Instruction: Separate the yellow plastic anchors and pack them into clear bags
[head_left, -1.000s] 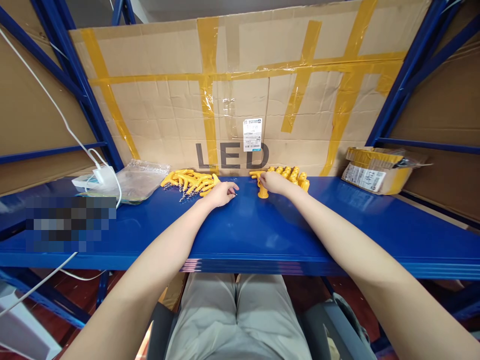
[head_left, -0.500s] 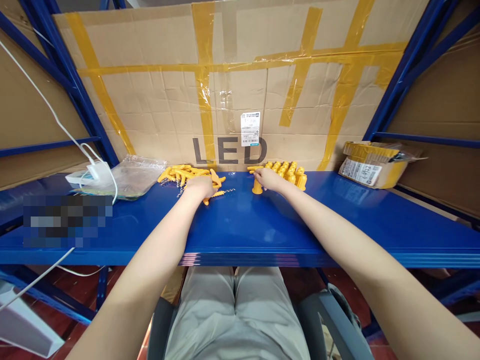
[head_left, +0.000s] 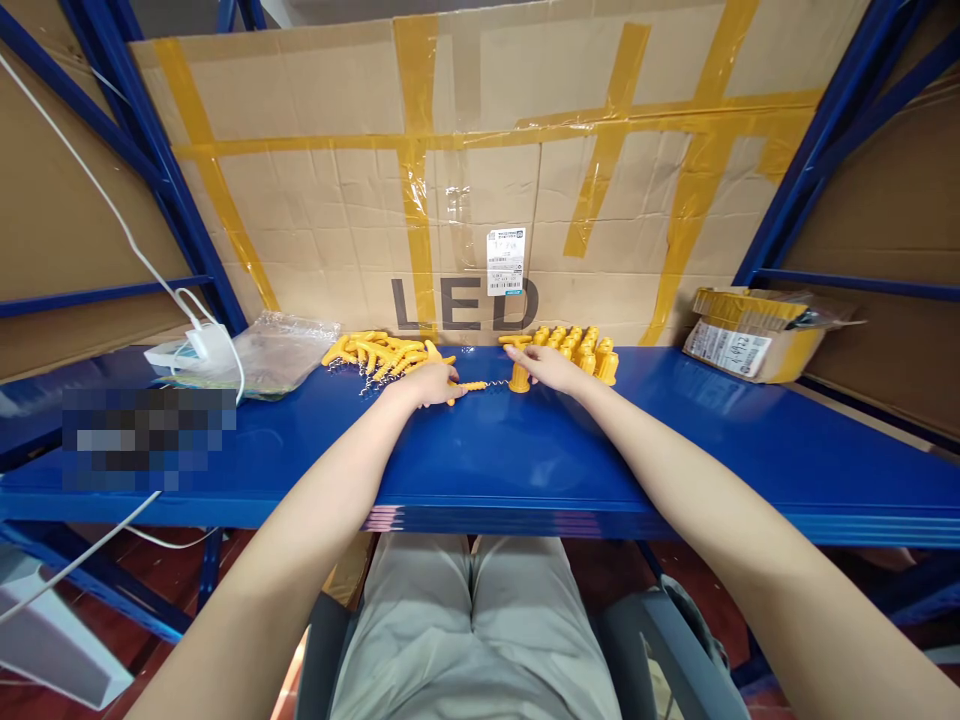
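Note:
My left hand [head_left: 429,384] is closed on a yellow T-handled corkscrew [head_left: 474,386], its metal spiral pointing right. The spiral's tip reaches close to a yellow flared plastic sleeve [head_left: 518,379]; I cannot tell if they touch. Around that sleeve, which stands upright on the table, the fingers of my right hand [head_left: 551,367] are closed. A pile of similar corkscrews [head_left: 367,350] lies just behind and left of my left hand. Beyond my right hand, several more yellow sleeves [head_left: 574,340] stand grouped upright, partly hidden by it.
The blue table [head_left: 465,460] backs onto a taped cardboard sheet [head_left: 337,220]. At the right stands an open carton [head_left: 739,340]. Clear plastic bags [head_left: 281,350], a white power strip with a cable [head_left: 199,345] and a blurred dark object [head_left: 146,430] lie left.
My left hand has drawn a corkscrew rightward out of the pile, toward the sleeve. My right hand stays at the sleeve. The view has shifted slightly.

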